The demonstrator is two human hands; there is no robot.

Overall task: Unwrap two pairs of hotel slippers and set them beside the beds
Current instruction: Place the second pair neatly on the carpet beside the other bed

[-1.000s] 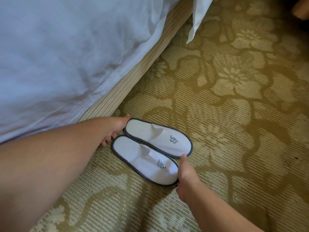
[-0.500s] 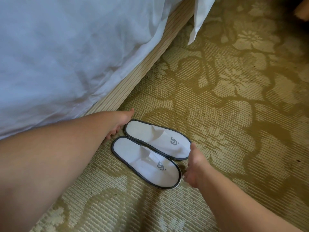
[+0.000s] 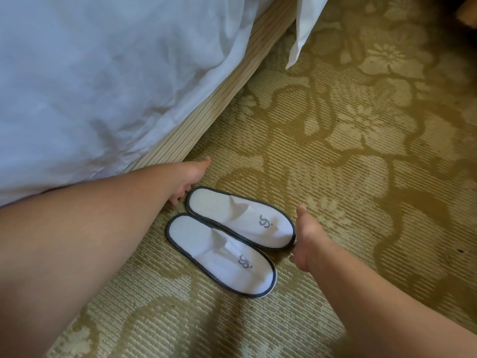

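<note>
Two white hotel slippers with dark trim and a grey logo lie side by side on the carpet beside the bed. The far slipper [image 3: 240,218] sits closer to the bed base; the near slipper [image 3: 222,257] lies just in front of it. My left hand [image 3: 189,177] rests at the heel of the far slipper, fingers curled down and touching its rim. My right hand [image 3: 307,239] presses against the toe end of the far slipper with fingers spread, holding nothing. No wrapping is in view.
The bed [image 3: 103,73] with white linen fills the upper left, above its ribbed beige base [image 3: 219,99]. A corner of white sheet [image 3: 302,34] hangs down at the top. Gold floral carpet [image 3: 361,151] stretches to the right.
My right hand has moved from the near slipper's toe to the far slipper's toe. The far slipper has shifted slightly to the right. My left hand stays at its heel.
</note>
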